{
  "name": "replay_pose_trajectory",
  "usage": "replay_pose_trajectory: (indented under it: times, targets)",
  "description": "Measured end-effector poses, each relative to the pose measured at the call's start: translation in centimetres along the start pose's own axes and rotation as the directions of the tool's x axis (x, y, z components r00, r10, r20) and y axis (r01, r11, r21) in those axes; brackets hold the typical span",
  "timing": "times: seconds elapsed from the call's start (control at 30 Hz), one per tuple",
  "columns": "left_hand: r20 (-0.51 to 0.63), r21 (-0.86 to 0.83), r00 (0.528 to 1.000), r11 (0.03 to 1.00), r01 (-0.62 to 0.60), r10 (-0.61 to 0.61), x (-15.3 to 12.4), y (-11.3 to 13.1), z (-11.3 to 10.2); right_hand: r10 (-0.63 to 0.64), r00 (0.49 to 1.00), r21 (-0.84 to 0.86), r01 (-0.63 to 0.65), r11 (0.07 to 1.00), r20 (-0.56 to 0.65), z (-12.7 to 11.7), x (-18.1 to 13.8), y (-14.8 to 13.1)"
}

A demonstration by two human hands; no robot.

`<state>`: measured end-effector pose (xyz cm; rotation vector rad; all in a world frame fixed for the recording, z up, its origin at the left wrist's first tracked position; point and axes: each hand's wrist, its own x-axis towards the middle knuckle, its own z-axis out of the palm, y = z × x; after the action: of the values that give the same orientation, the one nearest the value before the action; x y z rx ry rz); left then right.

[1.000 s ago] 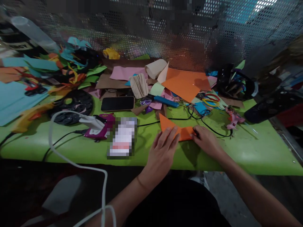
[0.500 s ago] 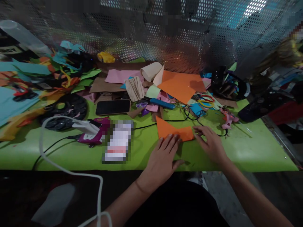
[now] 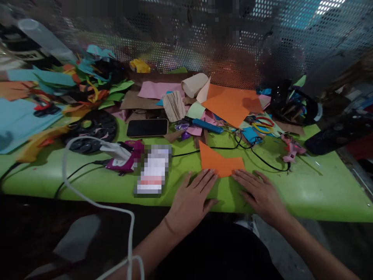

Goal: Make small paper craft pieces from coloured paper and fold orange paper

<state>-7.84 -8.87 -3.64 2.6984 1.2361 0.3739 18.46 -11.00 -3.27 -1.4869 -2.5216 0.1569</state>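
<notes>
A folded piece of orange paper (image 3: 222,163) lies on the green tabletop in front of me, one pointed corner sticking up at its left. My left hand (image 3: 194,196) rests flat with its fingertips on the paper's lower left edge. At the lower right edge, the fingertips of my right hand (image 3: 259,192) press on the paper, fingers stretched out. Neither hand grips anything. Left of my left hand lies a phone (image 3: 153,171) with a lit, blurred screen.
Behind the paper lie a dark phone (image 3: 147,128), a blue-handled cutter (image 3: 207,126), scissors (image 3: 262,124) and a large orange sheet (image 3: 233,102). A pink glue gun (image 3: 291,149) with its black cord is to the right. A white cable (image 3: 96,205) hangs over the front edge at left.
My right hand has moved down from the paper's right end to its lower edge. My left hand has slid toward the lower edge, uncovering more of the paper. The view has shifted slightly.
</notes>
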Motion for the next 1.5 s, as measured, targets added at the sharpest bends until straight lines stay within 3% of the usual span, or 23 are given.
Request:
replay_pose_trajectory:
  times: [0.23, 0.37, 0.5, 0.6, 0.73, 0.87, 0.97, 1.03, 1.13, 1.23, 1.3, 1.4, 1.5]
  targets:
    - [-0.059, -0.009, 0.997, 0.999, 0.053, -0.054, -2.3, -1.2, -0.4, 0.005, 0.999, 0.036, -0.004, 0.999, -0.046, 0.0, 0.2, 0.5]
    - [-0.093, -0.064, 0.991, 0.994, 0.091, -0.097, -2.5, -1.3, -0.5, 0.010, 0.997, 0.056, -0.006, 0.998, -0.075, -0.7, 2.9, 1.4]
    - [-0.145, -0.124, 0.981, 0.986, 0.110, -0.128, -1.8, -1.4, -1.4, -0.057, 0.998, 0.074, 0.058, 0.996, -0.014, -1.5, 6.1, 2.0]
    - [-0.195, -0.160, 0.968, 0.979, 0.125, -0.156, -0.8, -1.7, -2.6, -0.057, 0.998, 0.112, 0.055, 0.992, 0.010, -2.0, 7.0, 1.8]
    - [-0.243, -0.194, 0.955, 0.973, 0.124, -0.171, 1.7, -2.0, -4.2, -0.062, 0.996, 0.147, 0.071, 0.987, -0.062, -2.7, 6.3, 1.1]
    - [-0.196, -0.211, 0.976, 0.976, 0.054, -0.096, 5.0, -1.7, -5.0, -0.090, 0.977, 0.184, 0.126, 0.975, -0.192, -3.7, 5.0, 0.5]
    - [-0.093, -0.298, 0.994, 0.954, 0.020, -0.050, 7.0, -1.3, -5.1, -0.083, 0.949, 0.172, 0.141, 0.975, -0.304, -4.6, 4.0, 0.6]
    - [-0.001, -0.444, 0.998, 0.894, 0.054, -0.061, 8.0, -1.1, -4.9, -0.068, 0.930, 0.173, 0.139, 0.975, -0.362, -5.2, 3.5, 0.8]
    - [0.102, -0.702, 0.994, 0.704, 0.106, -0.048, 9.1, -0.8, -4.2, -0.026, 0.916, 0.247, 0.135, 0.960, -0.401, -5.9, 3.2, 1.1]
    - [0.107, -0.821, 0.994, 0.561, 0.103, -0.025, 9.8, -0.6, -3.2, 0.037, 0.915, 0.374, 0.127, 0.919, -0.401, -6.1, 3.4, 1.2]
    - [0.097, -0.880, 0.992, 0.458, 0.123, -0.082, 10.1, -0.5, -2.4, 0.112, 0.907, 0.471, 0.103, 0.876, -0.405, -5.9, 3.7, 1.3]
    - [0.104, -0.955, 0.955, 0.241, 0.174, -0.277, 10.5, -0.5, -1.6, 0.316, 0.869, 0.679, 0.030, 0.734, -0.381, -5.2, 4.1, 1.7]
    - [0.157, -0.982, 0.863, 0.016, 0.187, -0.479, 11.0, -0.7, -1.2, 0.409, 0.871, 0.871, 0.043, 0.489, -0.273, -4.1, 4.2, 2.2]
